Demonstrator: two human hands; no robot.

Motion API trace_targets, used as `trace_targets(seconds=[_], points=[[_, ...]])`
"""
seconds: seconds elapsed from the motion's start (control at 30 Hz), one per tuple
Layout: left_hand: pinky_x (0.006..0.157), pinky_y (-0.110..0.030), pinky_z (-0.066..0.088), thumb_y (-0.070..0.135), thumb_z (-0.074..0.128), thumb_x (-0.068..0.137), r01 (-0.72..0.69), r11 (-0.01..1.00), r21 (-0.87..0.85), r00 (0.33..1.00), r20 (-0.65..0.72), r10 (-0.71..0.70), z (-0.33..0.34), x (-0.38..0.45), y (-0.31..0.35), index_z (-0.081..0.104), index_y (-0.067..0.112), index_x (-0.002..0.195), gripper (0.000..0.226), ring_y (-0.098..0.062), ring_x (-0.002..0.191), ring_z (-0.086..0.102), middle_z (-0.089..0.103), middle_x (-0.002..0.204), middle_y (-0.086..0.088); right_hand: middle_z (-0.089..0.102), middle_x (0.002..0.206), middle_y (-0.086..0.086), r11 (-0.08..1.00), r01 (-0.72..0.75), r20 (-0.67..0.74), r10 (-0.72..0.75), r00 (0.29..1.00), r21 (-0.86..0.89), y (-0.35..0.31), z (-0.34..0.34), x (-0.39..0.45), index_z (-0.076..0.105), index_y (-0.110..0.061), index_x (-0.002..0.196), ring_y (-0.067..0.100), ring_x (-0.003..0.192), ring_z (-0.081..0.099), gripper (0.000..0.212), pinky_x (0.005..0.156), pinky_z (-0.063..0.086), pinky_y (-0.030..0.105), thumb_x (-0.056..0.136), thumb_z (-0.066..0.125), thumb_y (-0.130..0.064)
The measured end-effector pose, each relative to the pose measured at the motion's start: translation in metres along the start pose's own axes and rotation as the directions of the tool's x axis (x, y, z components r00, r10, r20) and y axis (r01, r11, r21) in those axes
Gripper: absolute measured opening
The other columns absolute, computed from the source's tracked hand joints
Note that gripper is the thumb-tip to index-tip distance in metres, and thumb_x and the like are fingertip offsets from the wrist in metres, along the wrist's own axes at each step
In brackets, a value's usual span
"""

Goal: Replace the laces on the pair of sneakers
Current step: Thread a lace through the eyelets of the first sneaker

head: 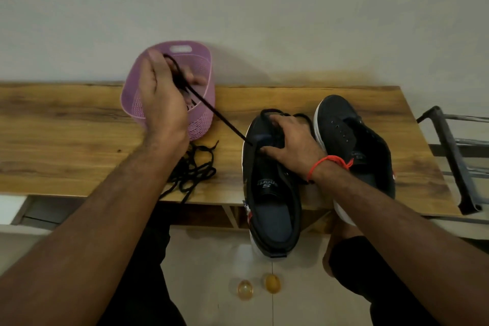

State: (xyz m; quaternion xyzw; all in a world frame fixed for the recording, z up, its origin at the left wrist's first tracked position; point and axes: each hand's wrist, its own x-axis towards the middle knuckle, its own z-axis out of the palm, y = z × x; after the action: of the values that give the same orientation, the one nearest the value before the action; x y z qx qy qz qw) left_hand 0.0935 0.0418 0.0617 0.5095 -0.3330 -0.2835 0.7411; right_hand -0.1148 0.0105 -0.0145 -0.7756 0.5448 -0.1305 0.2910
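Left hand (161,98) pinches the taut black lace (219,116) running to the near sneaker (272,193) at the table (66,124) edge; right hand (291,140) presses it flat, fingers spread. Risk: hard pull drags it off (heel overhangs).

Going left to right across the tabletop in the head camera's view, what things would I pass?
Purple basket → loose pile of black laces → sneaker being laced → second sneaker without laces → black metal frame beyond the table's right end.
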Motion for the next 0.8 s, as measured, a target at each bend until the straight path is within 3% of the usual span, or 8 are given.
trace_targets(seconds=[0.1,0.17,0.3,0.4,0.5,0.57,0.7,0.8], points=[[0.049,-0.02,0.042,0.058,0.045,0.102,0.258,0.847,0.465,0.882,0.244,-0.403,0.004,-0.009,-0.018,0.052,0.028,0.098,0.031,-0.007,0.064,0.053,0.057,0.077,0.01,0.046,0.142,0.004,1.0,0.002,0.003,-0.002,1.0,0.006,0.0,0.0,0.001,0.037,-0.019,0.15,0.028,0.131,0.041,0.078,0.113,0.035,0.045,0.084,0.077,-0.03],[0.056,-0.023,0.042,0.06,0.056,0.095,-0.122,0.531,0.838,0.792,0.405,-0.457,0.002,-0.014,-0.038,0.05,0.031,0.103,0.03,-0.003,0.077,0.055,0.057,0.09,0.012,0.046,0.142,0.004,1.0,-0.002,0.008,0.001,1.0,0.02,0.001,0.0,0.002,0.037,-0.019,0.15,0.027,0.131,0.042,0.077,0.113,0.036,0.044,0.084,0.076,-0.029],[0.064,-0.029,0.044,0.053,0.06,0.095,-0.449,0.148,0.881,0.587,0.416,-0.694,-0.002,-0.021,-0.05,0.06,0.03,0.095,0.023,-0.008,0.083,0.057,0.06,0.092,0.007,0.047,0.141,0.003,1.0,0.005,-0.004,-0.004,1.0,0.031,0.003,0.0,0.002,0.037,-0.019,0.15,0.025,0.132,0.041,0.078,0.113,0.035,0.043,0.084,0.077,-0.028],[0.066,-0.027,0.04,0.041,0.051,0.104,-0.321,0.322,0.891,0.599,0.454,-0.66,0.001,-0.018,-0.04,0.062,0.034,0.088,0.02,-0.01,0.09,0.059,0.062,0.093,0.009,0.045,0.143,0.004,1.0,0.012,0.006,-0.013,1.0,0.012,0.004,0.001,0.001,0.035,-0.019,0.151,0.027,0.133,0.04,0.08,0.114,0.035,0.044,0.084,0.077,-0.03],[0.067,-0.027,0.042,0.04,0.037,0.108,0.058,0.787,0.614,0.941,0.23,-0.249,0.01,-0.018,-0.024,0.06,0.03,0.093,0.03,-0.007,0.084,0.058,0.063,0.093,0.007,0.042,0.147,0.005,1.0,0.007,0.023,-0.007,1.0,0.006,0.003,0.001,0.002,0.033,-0.018,0.152,0.028,0.135,0.04,0.082,0.114,0.035,0.046,0.084,0.077,-0.03],[0.07,-0.022,0.047,0.037,0.032,0.11,0.001,0.982,0.191,0.997,-0.079,0.015,0.012,-0.009,-0.01,0.061,0.021,0.096,0.035,-0.007,0.08,0.061,0.068,0.091,0.001,0.043,0.146,0.004,1.0,-0.003,0.021,0.003,1.0,0.015,0.003,0.001,0.002,0.033,-0.018,0.152,0.028,0.135,0.041,0.082,0.114,0.035,0.045,0.083,0.077,-0.03],[0.05,-0.025,0.037,0.048,0.035,0.108,0.263,0.962,-0.069,0.962,-0.056,-0.267,0.0,0.008,-0.009,0.058,0.02,0.107,0.036,-0.011,0.059,0.054,0.057,0.065,0.008,0.041,0.149,0.006,1.0,0.003,0.02,-0.003,1.0,0.006,0.004,0.002,0.003,0.033,-0.016,0.152,0.028,0.135,0.04,0.081,0.115,0.035,0.044,0.084,0.076,-0.029],[0.054,-0.025,0.038,0.057,0.05,0.1,0.21,0.705,0.677,0.853,0.226,-0.471,0.0,-0.004,-0.03,0.057,0.027,0.106,0.031,-0.008,0.07,0.054,0.058,0.08,0.014,0.04,0.149,0.006,1.0,0.005,0.018,-0.005,1.0,-0.01,0.003,0.001,0.003,0.033,-0.016,0.152,0.029,0.136,0.039,0.08,0.115,0.033,0.045,0.085,0.076,-0.028]])
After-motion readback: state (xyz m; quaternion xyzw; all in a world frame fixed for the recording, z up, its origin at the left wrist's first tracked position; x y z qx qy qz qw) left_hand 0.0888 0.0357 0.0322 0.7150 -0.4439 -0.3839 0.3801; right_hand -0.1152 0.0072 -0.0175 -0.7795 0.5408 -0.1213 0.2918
